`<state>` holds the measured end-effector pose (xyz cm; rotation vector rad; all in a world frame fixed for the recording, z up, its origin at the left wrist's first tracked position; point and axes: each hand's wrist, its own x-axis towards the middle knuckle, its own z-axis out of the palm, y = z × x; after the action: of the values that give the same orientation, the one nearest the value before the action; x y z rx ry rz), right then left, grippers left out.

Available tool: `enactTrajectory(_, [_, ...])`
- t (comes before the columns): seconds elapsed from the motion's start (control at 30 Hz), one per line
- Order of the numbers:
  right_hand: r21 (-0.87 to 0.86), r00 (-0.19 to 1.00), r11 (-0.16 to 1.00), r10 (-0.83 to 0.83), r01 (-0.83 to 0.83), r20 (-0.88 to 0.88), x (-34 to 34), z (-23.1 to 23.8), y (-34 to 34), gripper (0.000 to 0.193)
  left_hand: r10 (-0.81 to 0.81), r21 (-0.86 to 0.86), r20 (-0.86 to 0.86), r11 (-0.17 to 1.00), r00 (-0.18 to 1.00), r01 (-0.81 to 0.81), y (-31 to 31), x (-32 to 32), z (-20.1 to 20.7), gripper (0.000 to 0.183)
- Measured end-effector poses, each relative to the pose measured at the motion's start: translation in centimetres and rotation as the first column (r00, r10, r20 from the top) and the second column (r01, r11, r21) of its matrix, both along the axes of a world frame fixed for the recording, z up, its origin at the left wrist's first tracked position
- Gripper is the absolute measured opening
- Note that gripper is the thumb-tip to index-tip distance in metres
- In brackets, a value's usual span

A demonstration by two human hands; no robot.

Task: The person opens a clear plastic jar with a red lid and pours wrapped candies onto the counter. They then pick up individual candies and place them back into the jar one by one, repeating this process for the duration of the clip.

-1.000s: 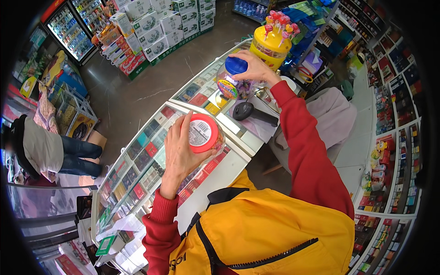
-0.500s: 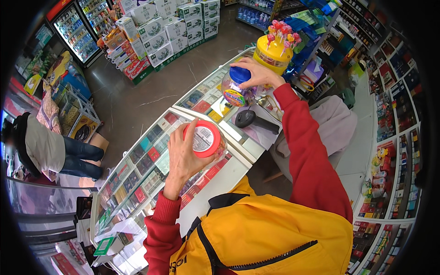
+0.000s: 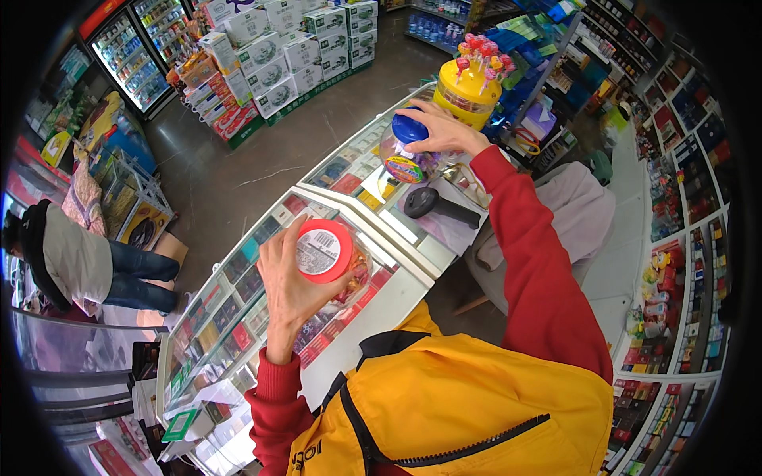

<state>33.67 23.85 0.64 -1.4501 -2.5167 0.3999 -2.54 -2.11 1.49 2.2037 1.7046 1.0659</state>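
My left hand grips a clear plastic candy jar with a red lid, thumb and fingers spread round its rim. The jar is over the near part of the glass counter; whether its base touches the glass is hidden. Farther off and to the right, my right hand is closed on the blue lid of a round clear candy jar. Just behind it stands a yellow lollipop tub with several lollipops stuck in its top. A black handheld barcode scanner lies nearer, below the blue-lidded jar.
The glass display counter holds rows of small packs. A chair with a pale garment stands at right, beside packed wall shelves. Across the floor are stacked cartons and a drinks fridge. Another person stands at left.
The red-lidded jar has moved left and slightly nearer with my left hand. My right hand stays on the blue lid with hardly any shift.
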Motion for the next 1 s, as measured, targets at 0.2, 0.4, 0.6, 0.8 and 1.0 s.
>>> enactTrajectory(0.2, [0.187, 1.0, 0.982, -0.014, 0.018, -0.022, -1.5, 0.8, -2.8, 0.083, 0.109, -0.055, -0.022, 0.992, 0.994, -0.11, -4.0, -4.1, 0.6, 0.106])
enactTrajectory(0.4, [0.284, 0.886, 0.948, 0.249, -0.141, -0.392, -9.5, 1.7, -11.9, 0.049, 0.216, -0.094, 0.016, 0.972, 0.976, -0.213, -8.8, -8.0, -0.1, 0.109])
enactTrajectory(0.6, [-0.024, 0.688, 0.865, 0.381, -0.501, -0.617, -21.4, 0.4, -22.1, 0.054, 0.283, -0.137, 0.049, 0.952, 0.958, -0.274, -13.6, -10.7, -0.9, 0.115])
enactTrajectory(0.8, [0.099, 0.618, 0.725, 0.643, -0.682, -0.453, -31.6, -0.7, -29.4, 0.105, 0.344, -0.101, 0.234, 0.939, 0.909, -0.33, -16.2, -11.6, -3.7, 0.122])
enactTrajectory(1.0, [-0.047, 0.648, 0.676, 0.68, -0.735, -0.342, -33.3, -0.3, -28.8, 0.111, 0.344, -0.078, 0.368, 0.937, 0.864, -0.34, -16.3, -11.7, -6.0, 0.141])
